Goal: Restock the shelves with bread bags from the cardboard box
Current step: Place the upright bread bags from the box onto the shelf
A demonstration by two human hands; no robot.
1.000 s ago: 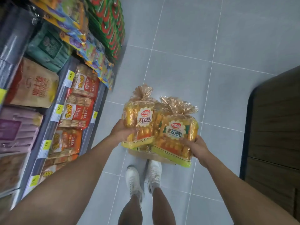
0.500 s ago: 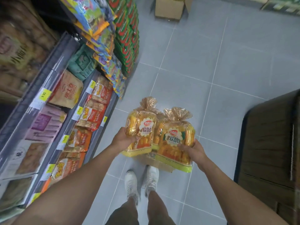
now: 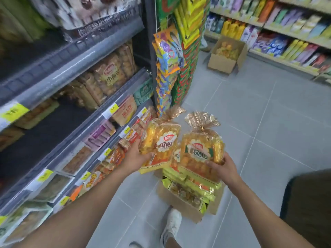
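Two clear yellow bread bags with twisted gold tops are held upright above the floor. My left hand [image 3: 136,158] grips the left bread bag [image 3: 162,144] at its lower edge. My right hand [image 3: 222,168] grips the right bread bag [image 3: 201,151] from below and the side. A third bag shows partly between them. Below stands the open cardboard box [image 3: 179,203] with several more bread bags inside. The shelves [image 3: 75,72] run along the left, with a dark gap on the middle level [image 3: 44,133].
Hanging snack packs [image 3: 170,51] fill the shelf end ahead. A second open cardboard box [image 3: 225,56] sits on the grey tiled floor by the far shelves [image 3: 286,33]. A dark wooden counter [image 3: 311,203] stands at the right. My white shoe [image 3: 172,224] is beside the near box.
The view has tilted up and turned left, bringing the upper shelves and far aisle into sight. Both hands keep their bags, now lifted a little higher and closer to the shelf.
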